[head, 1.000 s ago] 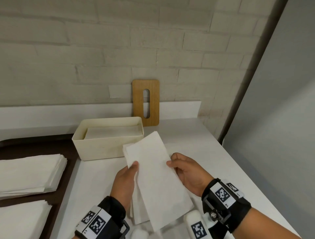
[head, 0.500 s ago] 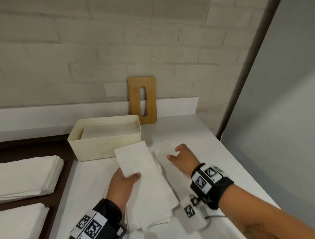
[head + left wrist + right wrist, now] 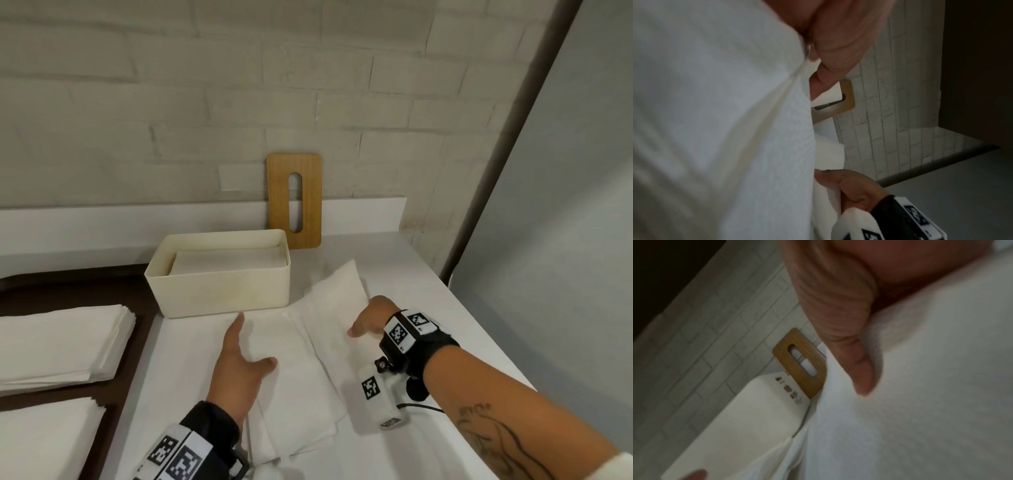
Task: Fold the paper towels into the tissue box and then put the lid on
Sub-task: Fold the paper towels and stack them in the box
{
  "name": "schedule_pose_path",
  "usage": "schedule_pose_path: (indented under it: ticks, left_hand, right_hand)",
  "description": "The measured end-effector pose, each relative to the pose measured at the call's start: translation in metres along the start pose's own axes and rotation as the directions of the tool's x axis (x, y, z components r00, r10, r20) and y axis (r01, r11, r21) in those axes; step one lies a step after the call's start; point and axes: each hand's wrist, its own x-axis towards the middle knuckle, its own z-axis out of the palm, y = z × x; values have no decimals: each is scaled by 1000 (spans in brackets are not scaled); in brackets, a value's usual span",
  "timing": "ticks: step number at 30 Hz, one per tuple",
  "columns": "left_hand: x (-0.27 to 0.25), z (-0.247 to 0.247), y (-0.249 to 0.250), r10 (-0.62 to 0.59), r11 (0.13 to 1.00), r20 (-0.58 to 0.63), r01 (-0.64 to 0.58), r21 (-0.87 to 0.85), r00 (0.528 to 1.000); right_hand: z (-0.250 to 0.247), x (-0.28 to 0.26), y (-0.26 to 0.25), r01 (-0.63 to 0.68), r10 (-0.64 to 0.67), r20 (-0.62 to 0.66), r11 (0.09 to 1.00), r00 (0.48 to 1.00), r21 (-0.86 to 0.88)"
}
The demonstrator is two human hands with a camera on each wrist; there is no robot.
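A cream tissue box (image 3: 219, 289) stands open on the white counter, with folded paper towels (image 3: 229, 262) inside. The wooden lid (image 3: 294, 200) with a slot leans upright against the wall behind the box. My left hand (image 3: 239, 356) lies flat with straight fingers on a white paper towel (image 3: 294, 383) spread in front of the box. To its right, my right hand (image 3: 371, 317) rests palm down on a second towel (image 3: 337, 298), thumb (image 3: 861, 369) straight on the sheet. Its other fingers are hidden. The wrist views show mostly blurred white towel (image 3: 725, 129).
Two stacks of white paper towels (image 3: 61, 342) (image 3: 44, 438) lie on a dark brown surface to the left. A brick wall runs behind the counter, and a grey panel (image 3: 565, 240) closes the right side. The counter's right edge (image 3: 479, 342) is near my right forearm.
The towel both hands held up now lies flat on the counter. My left hand let go and flattened on it. My right hand moved forward and right onto the second towel.
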Motion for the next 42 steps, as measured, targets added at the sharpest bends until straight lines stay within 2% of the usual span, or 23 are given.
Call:
schedule_pose_path:
  ticks: [2,3,5,7,8,9,10,12,14,16,18,19,20,22,23,27,30,33,35,40,42]
  left_hand:
    - [-1,-4,-1,12,999,-4,-12,34,1000]
    - [-1,-6,-2,15,999,-10,-15,33,1000]
    - [-2,-8,-5,-8,1000,-15,8,8,1000]
    - [-3,-8,-4,-41,997,-37,39,-73,998]
    - [-5,-6,0,-67,987,-35,61,-146,997]
    - [-7,-3,5,-94,971,-21,87,-221,995]
    - [-11,0,10,-111,949,11,110,-294,994]
    - [-17,4,19,-81,930,93,109,-351,992]
    - [-22,8,25,-5,943,98,38,-331,995]
    - [-26,7,27,62,961,21,-54,-272,998]
    - [-26,3,23,108,961,-3,-105,-256,994]
    - [-26,1,21,131,956,8,-124,-264,991]
    - [-27,-1,22,159,950,35,-143,-278,987]
    - [-29,-2,24,236,937,116,-194,-290,965]
    - [-29,-2,24,265,937,145,-220,-272,953]
    - [-22,4,34,306,937,104,-280,-209,946]
    - [-21,2,55,455,880,52,-440,-175,889]
    - [-14,-3,68,536,834,-19,-533,-143,844]
    - [-9,-3,65,506,853,-10,-502,-140,862]
    - [-4,5,41,337,939,94,-342,36,937]
    - [-2,7,32,242,955,194,-269,127,951]
  right_hand:
    - [-3,-4,6,91,-80,-60,976,995,196]
    - [-7,-10,9,163,-132,-116,931,984,326]
    - [-16,-27,14,285,-238,-158,761,958,583]
    - [-22,-51,13,276,-367,-74,537,927,797]
    - [-20,-61,10,239,-426,-18,471,904,849]
    - [-16,-70,7,210,-476,34,449,879,869]
    - [-8,-75,4,200,-507,74,465,859,863]
    - [12,-81,0,227,-540,141,557,830,799]
    - [30,-85,-4,307,-545,157,662,824,684]
    - [39,-88,-7,396,-536,90,717,839,574]
    - [42,-92,-8,383,-445,-29,733,895,562]
    - [42,-92,-6,348,-420,-30,705,907,618]
    - [41,-92,-5,297,-433,22,654,901,696]
    - [40,-95,-4,227,-514,131,575,848,786]
    - [39,-99,-6,258,-562,118,544,819,799]
    - [27,-122,-24,550,-647,-173,441,742,709]
    - [12,-133,-35,716,-664,-370,371,649,591]
    - [2,-137,-35,778,-616,-515,282,596,562]
    - [3,-134,-33,757,-600,-521,240,608,607]
    - [22,-115,-21,564,-444,-419,271,792,780]
    - [23,-109,-17,485,-405,-381,192,831,853]
